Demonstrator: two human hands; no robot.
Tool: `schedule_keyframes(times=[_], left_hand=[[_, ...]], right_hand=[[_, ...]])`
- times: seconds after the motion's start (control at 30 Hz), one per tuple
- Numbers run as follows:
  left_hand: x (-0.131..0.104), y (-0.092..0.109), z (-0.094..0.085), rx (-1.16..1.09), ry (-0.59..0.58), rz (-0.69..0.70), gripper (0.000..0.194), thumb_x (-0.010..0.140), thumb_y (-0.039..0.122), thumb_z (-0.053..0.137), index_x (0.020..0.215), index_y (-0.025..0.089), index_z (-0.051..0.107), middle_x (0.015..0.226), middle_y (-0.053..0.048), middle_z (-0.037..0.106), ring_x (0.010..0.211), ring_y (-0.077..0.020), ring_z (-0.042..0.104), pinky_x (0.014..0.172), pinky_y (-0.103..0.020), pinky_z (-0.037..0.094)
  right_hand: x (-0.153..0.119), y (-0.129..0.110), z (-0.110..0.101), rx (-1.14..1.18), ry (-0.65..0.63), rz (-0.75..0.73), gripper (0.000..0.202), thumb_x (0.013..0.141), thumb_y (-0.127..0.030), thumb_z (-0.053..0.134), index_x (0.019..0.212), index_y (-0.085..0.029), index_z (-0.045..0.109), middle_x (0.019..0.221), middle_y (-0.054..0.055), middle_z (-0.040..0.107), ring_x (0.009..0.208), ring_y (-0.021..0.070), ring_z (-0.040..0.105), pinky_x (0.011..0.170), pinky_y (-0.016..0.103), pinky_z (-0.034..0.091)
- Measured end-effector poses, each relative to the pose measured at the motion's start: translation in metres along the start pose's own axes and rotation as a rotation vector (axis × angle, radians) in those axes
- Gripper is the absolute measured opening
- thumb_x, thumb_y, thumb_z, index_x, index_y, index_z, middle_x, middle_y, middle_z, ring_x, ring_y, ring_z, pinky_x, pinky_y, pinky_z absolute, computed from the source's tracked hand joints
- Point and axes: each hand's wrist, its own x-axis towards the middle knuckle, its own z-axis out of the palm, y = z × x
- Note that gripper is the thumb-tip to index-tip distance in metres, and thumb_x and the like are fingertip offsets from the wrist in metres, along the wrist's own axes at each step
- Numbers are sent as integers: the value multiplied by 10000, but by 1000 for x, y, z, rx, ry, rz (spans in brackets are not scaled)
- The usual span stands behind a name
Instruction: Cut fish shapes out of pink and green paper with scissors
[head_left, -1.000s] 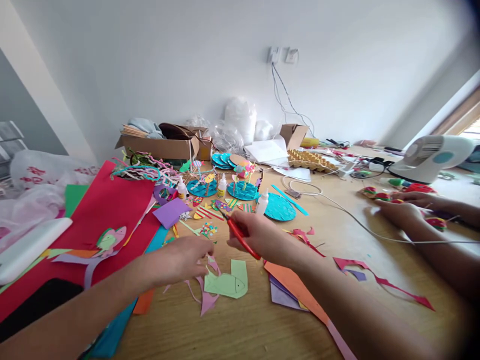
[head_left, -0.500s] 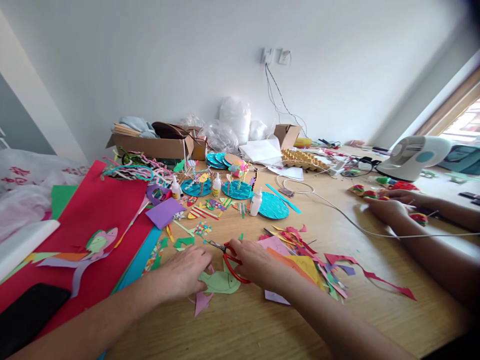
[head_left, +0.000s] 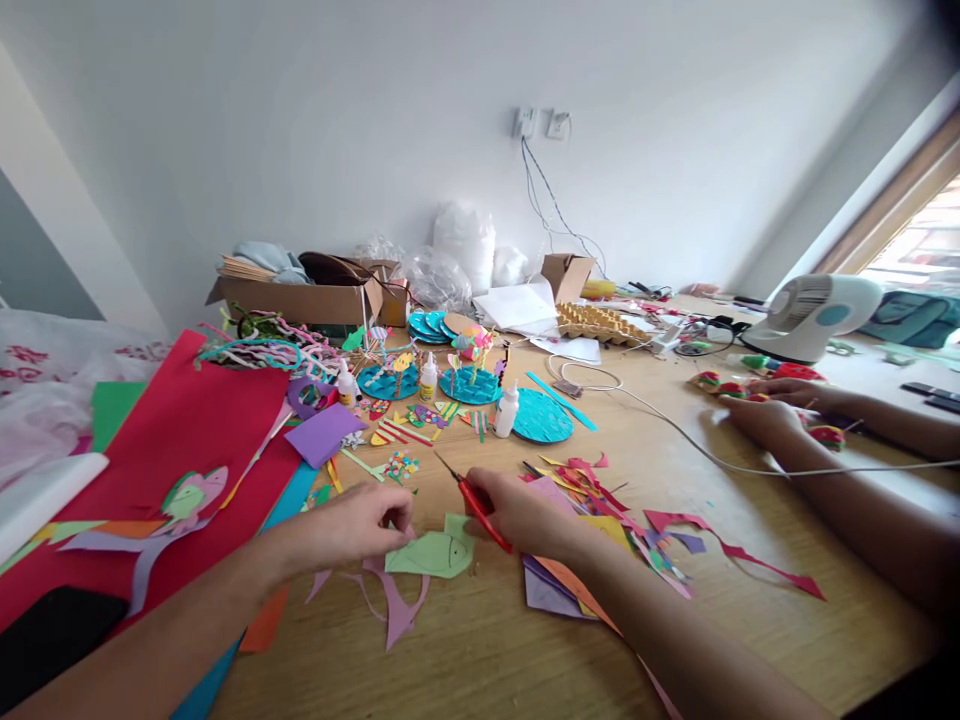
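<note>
My left hand (head_left: 369, 522) is closed in a pinch at the left edge of a light green paper piece (head_left: 433, 553), which bears a fish outline with an eye. My right hand (head_left: 521, 512) grips red-handled scissors (head_left: 480, 508). Their thin blades point up and to the left, clear of the paper, and look closed. Pink paper scraps (head_left: 401, 605) lie just below my left fingers. To the right of my right hand are coloured sheets (head_left: 559, 590) and a heap of cut strips (head_left: 592, 490).
Blue discs (head_left: 541, 415) with paper fish and white glue bottles (head_left: 507, 412) stand ahead. Red sheets (head_left: 187, 400) and a black phone (head_left: 60, 620) lie left. At right, another person's hands (head_left: 772, 415) work near a white fan (head_left: 814, 315); a cable (head_left: 675, 425) crosses the table.
The scissors have swung from pointing left to pointing up-left, and their handles have closed together. More of the green paper shows between my hands. My left hand has shifted slightly left.
</note>
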Motion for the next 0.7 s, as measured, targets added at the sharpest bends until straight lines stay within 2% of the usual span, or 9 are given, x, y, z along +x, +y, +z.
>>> schedule_keyframes(times=[0.17,0.3,0.4,0.6,0.7], left_hand=[[-5,-4,-23,-155,34,41,87,718,298,531,683,224,501,634,54,486,606,-145,501,544,-233,354],[-9,-4,-37,-197,115,43,105,758,318,515,714,224,494,640,60,442,598,-135,450,540,-235,315],[-16,-1,-47,-222,223,32,148,752,353,540,694,227,490,627,63,437,584,-135,416,531,-240,304],[-25,14,-61,-291,407,65,185,700,351,595,613,227,488,602,72,425,532,-114,375,499,-226,290],[-25,18,-65,-372,453,96,202,684,334,670,598,217,529,570,70,438,535,-115,395,499,-218,306]], right_hand=[[1,-1,-16,286,-40,-96,142,729,-145,668,792,-187,548,720,-29,601,636,123,535,553,209,401],[4,-5,-17,581,-45,-178,288,723,-344,739,734,-193,494,607,-68,486,553,99,440,507,202,347],[4,-11,-18,733,32,-197,348,706,-425,760,726,-189,505,611,-60,505,543,96,420,497,208,326],[5,-30,-25,823,82,-222,224,659,-260,727,746,-185,534,652,-53,530,568,100,437,510,213,329],[8,-40,-28,831,185,-206,202,617,-216,694,699,-193,511,589,-71,490,544,100,420,505,217,316]])
